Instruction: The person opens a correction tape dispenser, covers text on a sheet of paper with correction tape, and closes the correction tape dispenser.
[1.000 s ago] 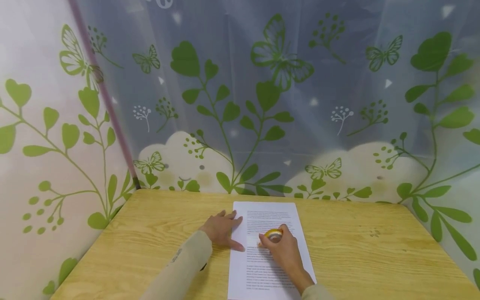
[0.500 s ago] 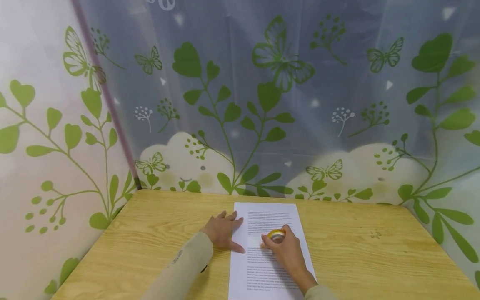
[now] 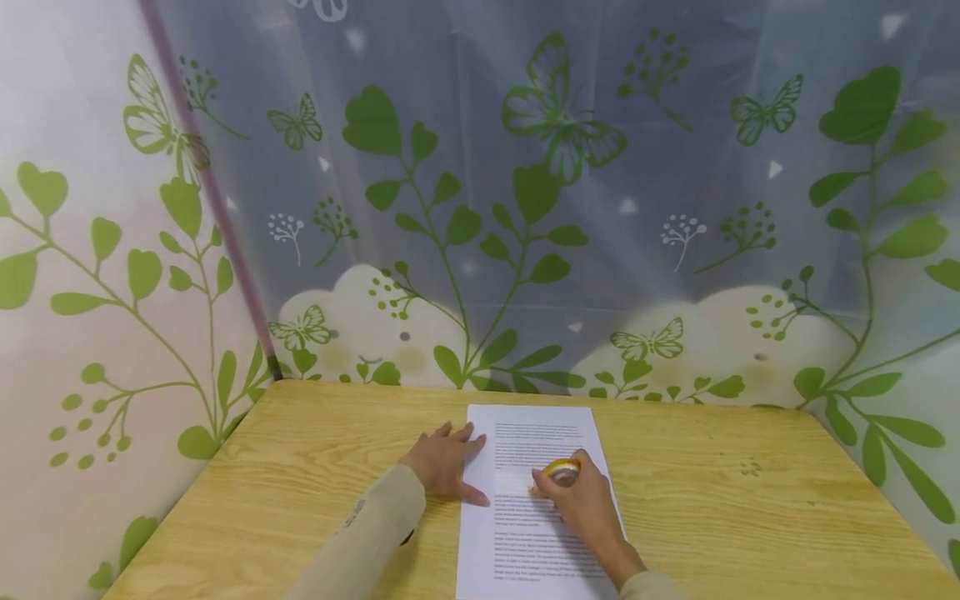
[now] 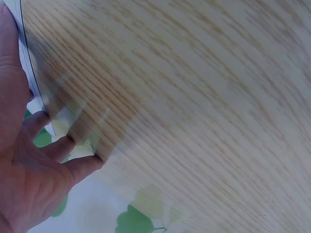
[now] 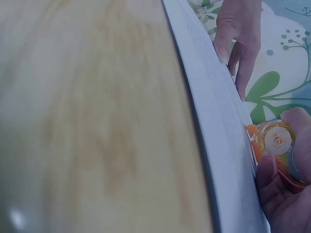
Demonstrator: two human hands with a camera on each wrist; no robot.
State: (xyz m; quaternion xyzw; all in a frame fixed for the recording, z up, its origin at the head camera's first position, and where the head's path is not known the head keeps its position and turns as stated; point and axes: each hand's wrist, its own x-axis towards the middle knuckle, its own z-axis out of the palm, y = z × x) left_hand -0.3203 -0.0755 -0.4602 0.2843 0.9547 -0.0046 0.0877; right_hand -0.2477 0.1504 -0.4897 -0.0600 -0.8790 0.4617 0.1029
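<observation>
Printed paper [image 3: 476, 542] lies on the table, and its side edge shows layered sheets in the left wrist view. My left hand [image 3: 442, 462] rests with spread fingers on the paper's left margin, partly over the table. Between the thumb and fingers of my right hand [image 3: 591, 504] is a correction tape [image 3: 561, 472], orange with a clear round body. The right wrist view shows the correction tape [image 5: 277, 140] with its tip end down at the paper. A pale blank band crosses the text left of the tip. The right hand hides part of the lower text.
The wood-grain table [image 3: 720, 500] extends on both sides of the paper. A curtain [image 3: 660, 183] printed with leaves and butterflies stands along the table's back edge, with more of it at the left and right.
My right hand has slid a short way to the right across the page with the correction tape. The left hand stays at the left margin.
</observation>
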